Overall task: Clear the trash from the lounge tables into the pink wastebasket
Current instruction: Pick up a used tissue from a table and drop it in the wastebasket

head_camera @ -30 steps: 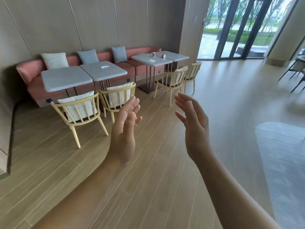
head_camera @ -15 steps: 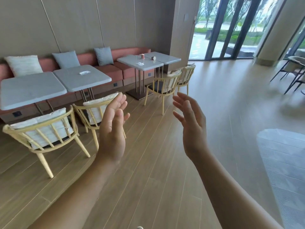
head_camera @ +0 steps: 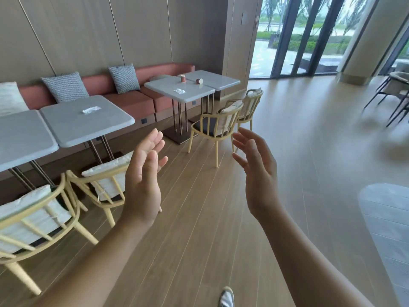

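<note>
Closer now than half a second back, the tables have grown in view and slid left, so the person is walking toward the trash with nothing collected yet. Left hand (head_camera: 141,185) and right hand (head_camera: 259,171) are raised in front, both empty with fingers loosely spread, palms facing each other. On the near table (head_camera: 66,129) a crumpled wrapper (head_camera: 91,110) lies toward the back edge. On the far table (head_camera: 168,91) a white wad (head_camera: 179,91) sits near the front right corner, an upright cup (head_camera: 183,78) at the back edge, and a tipped cup (head_camera: 199,81) on the adjoining table (head_camera: 219,82). No wastebasket is in view. No writing is legible.
</note>
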A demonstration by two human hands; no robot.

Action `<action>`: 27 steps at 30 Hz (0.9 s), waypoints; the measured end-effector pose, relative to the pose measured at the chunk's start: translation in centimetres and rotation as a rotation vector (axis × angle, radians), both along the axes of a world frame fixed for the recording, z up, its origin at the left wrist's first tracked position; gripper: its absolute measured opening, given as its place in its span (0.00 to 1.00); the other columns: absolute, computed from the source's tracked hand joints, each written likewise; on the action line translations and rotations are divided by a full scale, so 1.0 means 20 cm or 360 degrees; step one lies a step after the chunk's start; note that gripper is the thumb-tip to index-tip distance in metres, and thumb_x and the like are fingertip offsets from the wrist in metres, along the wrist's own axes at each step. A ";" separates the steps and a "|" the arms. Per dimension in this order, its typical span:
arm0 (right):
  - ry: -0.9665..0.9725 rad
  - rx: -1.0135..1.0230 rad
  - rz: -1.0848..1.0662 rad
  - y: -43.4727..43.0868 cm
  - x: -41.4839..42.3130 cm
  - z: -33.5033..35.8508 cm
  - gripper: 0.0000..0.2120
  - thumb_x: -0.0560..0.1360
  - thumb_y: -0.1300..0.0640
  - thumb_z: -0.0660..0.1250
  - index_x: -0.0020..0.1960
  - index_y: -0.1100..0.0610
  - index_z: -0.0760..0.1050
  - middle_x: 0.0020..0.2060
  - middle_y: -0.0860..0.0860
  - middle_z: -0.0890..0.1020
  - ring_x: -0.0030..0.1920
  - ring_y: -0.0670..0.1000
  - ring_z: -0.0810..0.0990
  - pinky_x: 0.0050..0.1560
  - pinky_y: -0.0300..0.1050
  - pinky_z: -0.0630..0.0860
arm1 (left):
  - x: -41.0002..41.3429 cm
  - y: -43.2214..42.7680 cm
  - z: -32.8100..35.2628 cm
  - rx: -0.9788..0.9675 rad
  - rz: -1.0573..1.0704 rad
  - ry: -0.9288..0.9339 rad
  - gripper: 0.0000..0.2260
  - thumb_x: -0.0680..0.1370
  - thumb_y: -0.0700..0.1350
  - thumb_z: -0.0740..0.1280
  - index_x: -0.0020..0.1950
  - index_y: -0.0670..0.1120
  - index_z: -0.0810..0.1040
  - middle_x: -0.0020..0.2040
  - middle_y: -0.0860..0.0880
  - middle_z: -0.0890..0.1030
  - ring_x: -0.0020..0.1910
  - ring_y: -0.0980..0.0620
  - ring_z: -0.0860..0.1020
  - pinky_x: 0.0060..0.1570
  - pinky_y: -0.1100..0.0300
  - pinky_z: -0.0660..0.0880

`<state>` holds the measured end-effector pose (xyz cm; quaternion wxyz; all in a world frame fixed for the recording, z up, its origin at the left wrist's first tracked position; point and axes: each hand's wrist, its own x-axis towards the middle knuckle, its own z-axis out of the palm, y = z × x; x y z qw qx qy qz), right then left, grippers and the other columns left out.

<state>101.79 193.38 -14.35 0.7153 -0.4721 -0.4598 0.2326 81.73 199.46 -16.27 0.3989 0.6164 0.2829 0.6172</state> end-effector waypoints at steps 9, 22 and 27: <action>-0.0007 -0.0007 0.0054 1.16 0.49 -0.07 0.20 0.78 0.36 0.62 0.65 0.43 0.78 0.62 0.42 0.84 0.67 0.46 0.81 0.71 0.59 0.77 | 0.51 1.10 -0.06 -0.0004 0.0074 0.0014 0.17 0.84 0.59 0.56 0.72 0.63 0.73 0.74 0.59 0.77 0.75 0.54 0.74 0.69 0.50 0.75; -0.0062 -0.0061 0.0154 2.69 0.97 -0.06 0.20 0.80 0.35 0.61 0.66 0.42 0.78 0.62 0.40 0.84 0.67 0.46 0.81 0.70 0.56 0.77 | 0.97 2.52 -0.06 -0.0036 0.0213 -0.0056 0.19 0.84 0.58 0.56 0.73 0.58 0.73 0.74 0.55 0.78 0.75 0.53 0.75 0.68 0.50 0.77; -0.0044 -0.0067 0.0149 3.27 1.05 -0.12 0.16 0.81 0.36 0.61 0.63 0.39 0.78 0.60 0.38 0.85 0.66 0.45 0.82 0.70 0.56 0.77 | 1.05 3.08 -0.12 -0.0035 0.0192 -0.0090 0.19 0.83 0.59 0.57 0.72 0.58 0.73 0.74 0.52 0.77 0.75 0.52 0.75 0.68 0.50 0.76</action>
